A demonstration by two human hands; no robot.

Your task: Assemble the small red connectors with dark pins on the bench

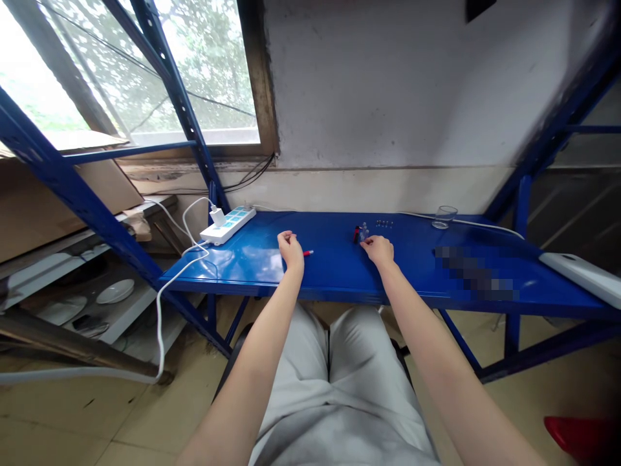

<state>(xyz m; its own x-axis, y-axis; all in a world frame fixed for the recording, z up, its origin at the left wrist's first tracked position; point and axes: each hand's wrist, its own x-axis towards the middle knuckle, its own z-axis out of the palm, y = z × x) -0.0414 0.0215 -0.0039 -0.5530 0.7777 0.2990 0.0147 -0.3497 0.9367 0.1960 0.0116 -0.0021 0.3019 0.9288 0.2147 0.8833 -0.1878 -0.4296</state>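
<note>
My left hand [290,249] is just above the blue table [330,275], its fingers curled in; whatever it may hold is hidden. Beside its wrist lies a small red stick-like thing [308,253] with a pale tip, partly covered by the hand. Further right, my right hand [381,250] rests low over the table with thumb and fingertips pinched together. Those fingertips are right at a small clear, bluish cluster [364,230], too small to name. A red and black piece [357,234] stands against the cluster's left side. Behind my right hand, several tiny pieces [385,224] lie in a row.
A white power strip [228,225] with a plugged-in cable sits at the table's left end. At the back right stands a clear glass [444,217]. A blurred dark thing [475,272] and a white flat object [585,275] lie on the right. Blue frame posts [167,61] rise at both ends.
</note>
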